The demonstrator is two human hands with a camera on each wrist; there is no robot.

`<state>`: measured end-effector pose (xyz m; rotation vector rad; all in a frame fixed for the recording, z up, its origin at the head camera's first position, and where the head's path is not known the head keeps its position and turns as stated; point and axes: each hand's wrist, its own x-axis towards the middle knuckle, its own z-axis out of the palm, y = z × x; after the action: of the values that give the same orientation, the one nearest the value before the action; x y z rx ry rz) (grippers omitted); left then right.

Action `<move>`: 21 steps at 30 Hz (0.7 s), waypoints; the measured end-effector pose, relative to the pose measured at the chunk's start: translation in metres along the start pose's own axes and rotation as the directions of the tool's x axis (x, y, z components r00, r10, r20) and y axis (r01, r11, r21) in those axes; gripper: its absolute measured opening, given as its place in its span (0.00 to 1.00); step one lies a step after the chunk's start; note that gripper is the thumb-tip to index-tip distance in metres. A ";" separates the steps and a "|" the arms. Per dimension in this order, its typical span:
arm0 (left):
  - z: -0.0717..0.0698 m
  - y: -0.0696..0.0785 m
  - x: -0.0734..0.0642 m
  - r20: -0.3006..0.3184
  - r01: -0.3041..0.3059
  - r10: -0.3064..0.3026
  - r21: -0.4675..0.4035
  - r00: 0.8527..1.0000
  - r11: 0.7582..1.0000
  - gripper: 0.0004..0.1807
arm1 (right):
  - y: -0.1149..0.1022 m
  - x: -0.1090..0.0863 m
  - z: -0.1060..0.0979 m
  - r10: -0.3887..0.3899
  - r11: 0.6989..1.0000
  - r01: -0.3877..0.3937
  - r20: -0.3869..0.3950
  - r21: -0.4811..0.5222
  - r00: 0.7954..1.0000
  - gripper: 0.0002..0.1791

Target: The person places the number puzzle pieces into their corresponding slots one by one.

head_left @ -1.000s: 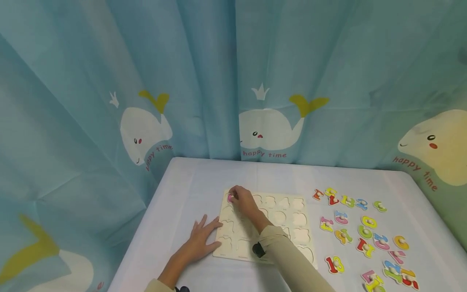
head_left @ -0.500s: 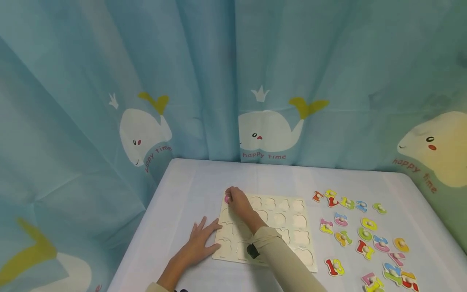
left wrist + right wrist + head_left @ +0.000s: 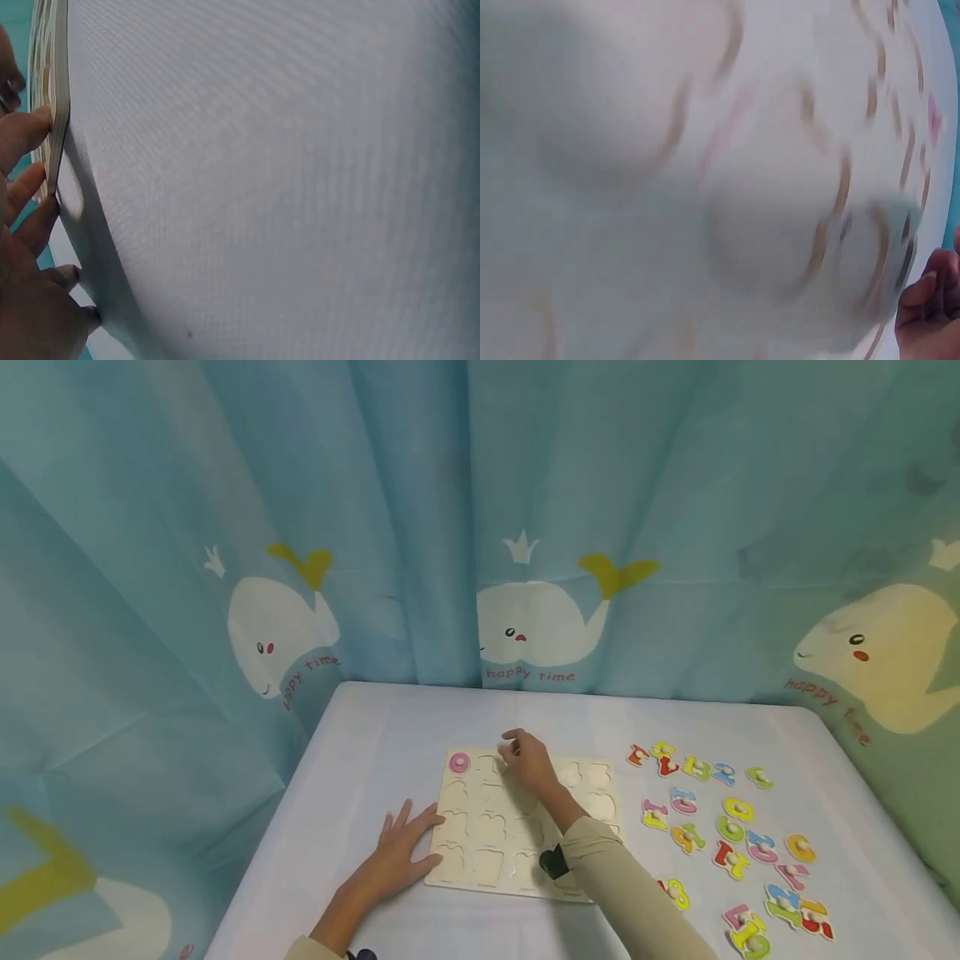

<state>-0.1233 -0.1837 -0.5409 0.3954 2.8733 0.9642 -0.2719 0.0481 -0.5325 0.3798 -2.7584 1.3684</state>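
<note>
A pale wooden puzzle board (image 3: 471, 837) with several number-shaped recesses lies on the white table. In its far left recess sits a pink zero-shaped piece (image 3: 459, 763) with a peg. My left hand (image 3: 400, 852) lies spread at the board's left edge; in the left wrist view its fingertips (image 3: 37, 129) touch the board's rim. Above the far row of recesses is my right hand (image 3: 529, 763), fingers loosely bent, with nothing visible between them. The right wrist view is blurred and shows the board's recesses with my right fingers (image 3: 922, 300) at the lower right. My right forearm covers part of the board.
Several colourful number pieces with pegs, among them a yellow zero (image 3: 738, 809) and an orange piece (image 3: 801, 848), lie scattered right of the board. Some overlap. A blue curtain (image 3: 420, 527) with whales hangs behind the table (image 3: 382, 727).
My right hand has let go of the pink zero piece, which stays in the far left recess, and has moved to the right. My left hand remains at the board's edge. The head view has shifted slightly.
</note>
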 end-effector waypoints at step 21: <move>0.003 -0.001 0.003 -0.002 0.012 -0.012 -0.028 1.000 1.000 0.26 | 0.096 -0.024 -0.126 0.022 0.914 -0.163 -0.355 -0.372 0.935 0.09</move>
<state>-0.1257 -0.1818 -0.5440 0.3746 2.8576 1.0026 -0.2804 0.2081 -0.5333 -0.0158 -2.6806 0.7569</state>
